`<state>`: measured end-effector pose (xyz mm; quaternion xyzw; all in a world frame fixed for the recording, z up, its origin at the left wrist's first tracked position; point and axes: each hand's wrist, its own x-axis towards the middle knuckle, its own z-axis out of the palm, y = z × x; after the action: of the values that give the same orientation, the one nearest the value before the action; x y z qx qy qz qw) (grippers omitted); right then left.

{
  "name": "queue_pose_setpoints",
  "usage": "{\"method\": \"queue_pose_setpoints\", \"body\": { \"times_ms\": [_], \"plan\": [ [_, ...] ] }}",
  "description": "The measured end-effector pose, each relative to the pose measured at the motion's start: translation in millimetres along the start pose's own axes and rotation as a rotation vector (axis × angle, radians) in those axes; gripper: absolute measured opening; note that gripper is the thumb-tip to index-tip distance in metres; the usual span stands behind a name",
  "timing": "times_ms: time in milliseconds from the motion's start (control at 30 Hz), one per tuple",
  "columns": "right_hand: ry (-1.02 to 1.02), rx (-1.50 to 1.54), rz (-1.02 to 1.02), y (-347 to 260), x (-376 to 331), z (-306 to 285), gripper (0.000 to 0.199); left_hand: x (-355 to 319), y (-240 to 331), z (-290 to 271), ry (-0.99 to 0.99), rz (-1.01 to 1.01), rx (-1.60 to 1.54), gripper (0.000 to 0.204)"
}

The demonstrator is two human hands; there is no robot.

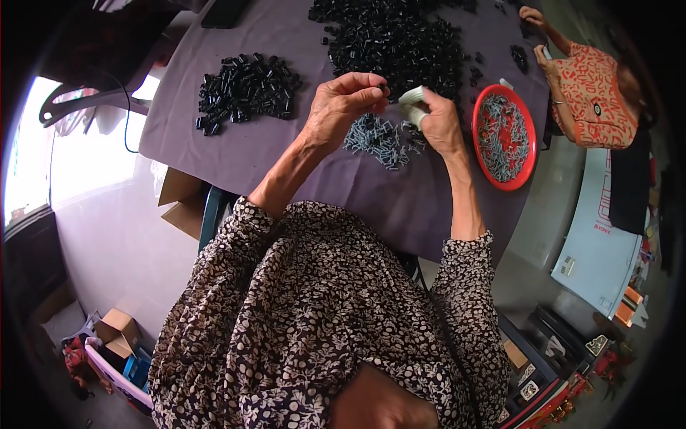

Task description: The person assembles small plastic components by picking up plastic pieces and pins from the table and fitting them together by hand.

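My left hand (341, 107) is raised over the purple-grey tablecloth, thumb and forefinger pinched on a small black plastic piece (384, 87). Just across from it, my right hand (437, 123) has pale greenish-white cloth (413, 99) around its fingers. Those fingers curl together, and what they hold, if anything, is hidden. Below and between the hands lies a loose pile of small grey screws (382, 141). A large heap of black plastic pieces (400, 43) spreads behind the hands. To the left of my left hand sits a smaller pile of similar black pieces (246, 93).
A red round tray (529, 154) holding more screws stands right of my right hand. Across the table's right side, another person (597, 96) in an orange patterned top works with both hands. A dark flat object (225, 13) lies at the far left. Cardboard boxes (182, 200) stand beside the table.
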<state>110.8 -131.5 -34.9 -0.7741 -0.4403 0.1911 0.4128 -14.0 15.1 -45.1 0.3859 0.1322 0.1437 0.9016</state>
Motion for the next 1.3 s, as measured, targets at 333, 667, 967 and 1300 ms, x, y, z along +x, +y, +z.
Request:
{"method": "queue_pose_setpoints", "body": {
  "times_ms": [333,667,967,1300],
  "plan": [
    [0.097,0.522,0.033,-43,0,-14,0.021,-4,3,14,-0.027,-0.014,0.124,0.019],
    [0.020,0.257,0.016,-53,1,-18,0.025,-9,12,18,-0.054,0.052,0.383,0.018],
    [-0.014,-0.181,-0.086,-71,4,-19,0.022,-12,7,16,-0.026,0.243,0.760,0.016],
    [-0.178,-0.037,-0.047,-59,2,-8,0.023,-23,13,9,-0.096,0.240,0.987,0.015]
  ]
}}
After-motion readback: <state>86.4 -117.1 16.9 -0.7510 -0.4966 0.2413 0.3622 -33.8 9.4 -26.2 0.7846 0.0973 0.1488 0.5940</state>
